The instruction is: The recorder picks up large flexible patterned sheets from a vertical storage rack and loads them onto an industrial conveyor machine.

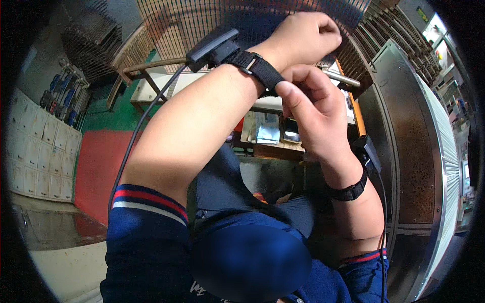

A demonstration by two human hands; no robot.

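My left forearm crosses the middle toward the upper right. A black wrist strap [263, 71] with a metal buckle goes around that wrist, and a black box-shaped device [214, 48] with a cable sits on its outer side. Loosely curled, my left hand [306, 39] has nothing visible in its fingers. My right hand [319, 108] pinches the end of the left strap between thumb and index finger. Around my right wrist is another black strap [349, 191], with a second small black device [369, 153] and its cable.
A wire mesh panel [177, 22] stands ahead, behind my hands. Below it is a bench with a pale blue packet [268, 134]. A metal cabinet [411, 151] rises close on the right. Grey lockers [38, 146] line the far left, by a red and green floor [93, 171].
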